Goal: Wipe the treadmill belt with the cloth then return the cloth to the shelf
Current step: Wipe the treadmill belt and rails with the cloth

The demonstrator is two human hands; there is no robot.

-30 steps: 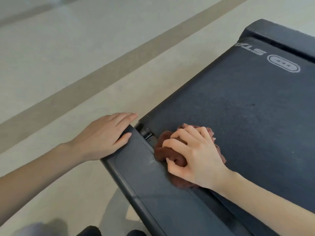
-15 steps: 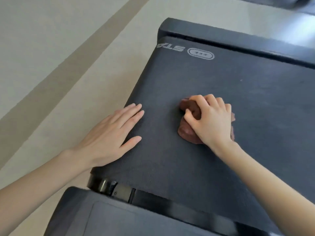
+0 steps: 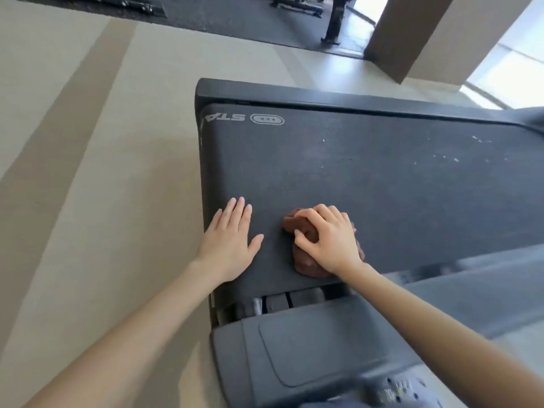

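The dark grey treadmill belt (image 3: 368, 184) fills the middle of the head view, with a white logo near its far left corner. A bunched brown cloth (image 3: 306, 262) lies on the belt near its front edge. My right hand (image 3: 328, 238) is pressed on top of the cloth, fingers curled into it. My left hand (image 3: 228, 241) lies flat on the belt's left edge, fingers spread, a short way left of the cloth. No shelf is in view.
A grey plastic side rail and end cover (image 3: 309, 348) sits below the belt's front edge. Beige floor with darker stripes (image 3: 88, 172) lies to the left. A black mat with gym equipment legs (image 3: 332, 22) and a brown pillar (image 3: 412, 33) are at the far side.
The view has tilted up and pulled back, showing more of the room. My right hand with the cloth has slid back toward the belt's front edge. My left hand stays flat on the left edge.
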